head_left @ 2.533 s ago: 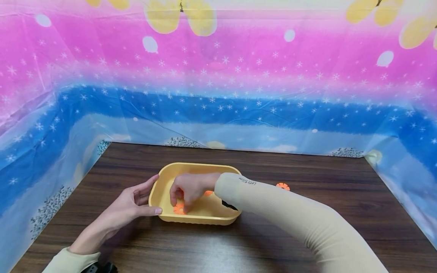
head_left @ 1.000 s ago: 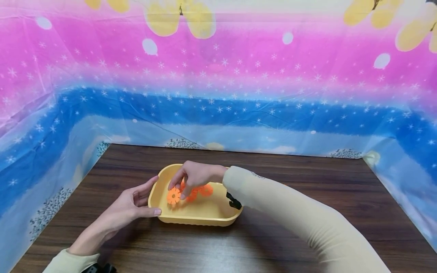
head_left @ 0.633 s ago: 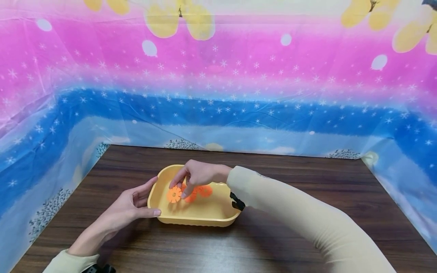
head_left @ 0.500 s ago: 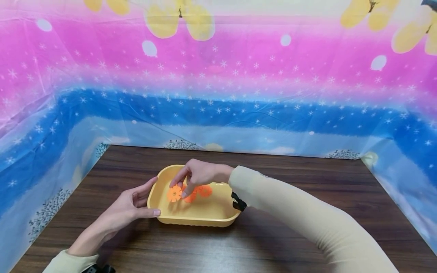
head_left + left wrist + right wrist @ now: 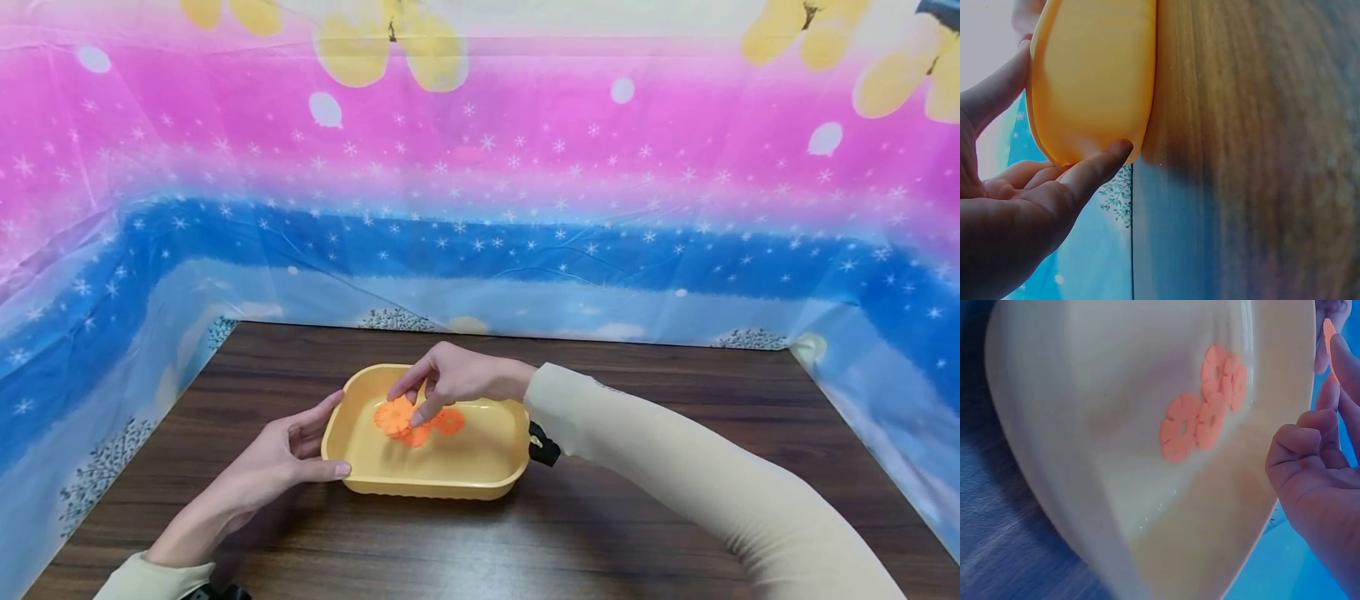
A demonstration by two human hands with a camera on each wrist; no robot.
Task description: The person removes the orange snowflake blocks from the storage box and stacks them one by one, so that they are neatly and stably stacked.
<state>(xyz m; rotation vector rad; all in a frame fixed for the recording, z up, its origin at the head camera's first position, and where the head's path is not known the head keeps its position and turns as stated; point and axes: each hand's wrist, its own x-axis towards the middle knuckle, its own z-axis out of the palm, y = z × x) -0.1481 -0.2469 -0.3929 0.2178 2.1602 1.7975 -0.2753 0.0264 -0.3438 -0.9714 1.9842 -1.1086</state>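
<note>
A yellow plastic basin stands on the table. My left hand grips its left end, thumb at the near corner and fingers toward the far one; the left wrist view shows the hand against the basin. Above the basin, my right hand pinches an orange flower-shaped notched disc between thumb and finger. Seen edge-on in the right wrist view, the pinched disc is clear of the others. Several like discs lie together on the basin floor, partly overlapping.
The dark wood table spreads around the basin. A printed pink and blue cloth rises behind and at both sides. The right sleeve crosses the table's right part and hides what lies under it.
My right hand has risen from the basin floor and shifted right with the orange disc. A disc on the table to the right is no longer visible where the sleeve lies. My left hand stays put.
</note>
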